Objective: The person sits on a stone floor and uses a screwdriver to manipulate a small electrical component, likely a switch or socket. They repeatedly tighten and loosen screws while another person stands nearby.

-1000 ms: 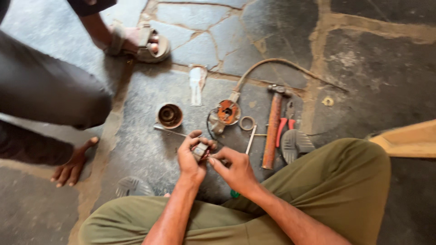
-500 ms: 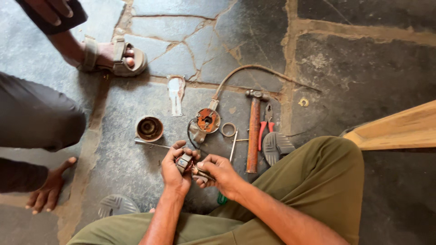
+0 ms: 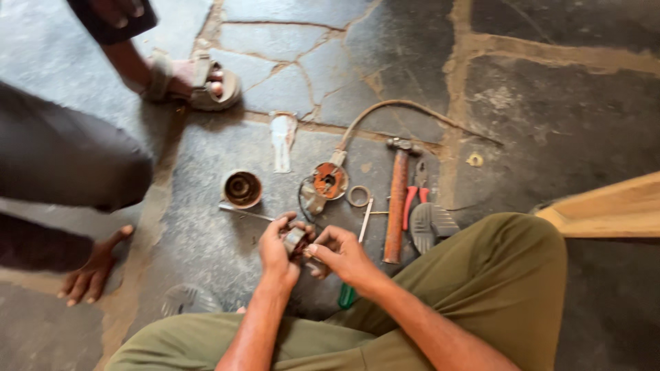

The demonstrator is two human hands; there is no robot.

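Head view: someone sitting on the stone floor (image 3: 564, 103), fiddling with a small metal part (image 3: 295, 240).

Left hand (image 3: 276, 249) is wrapped round that part, right hand (image 3: 344, 253) pinching it from the other side, just above the lap. On the floor nearby sits a round metal cup (image 3: 242, 189) with dark rings inside, plus an orange motor piece (image 3: 328, 181) on a cable, a hammer (image 3: 397, 206) and red pliers (image 3: 412, 203). Another person's sandalled foot (image 3: 199, 79) is further off.
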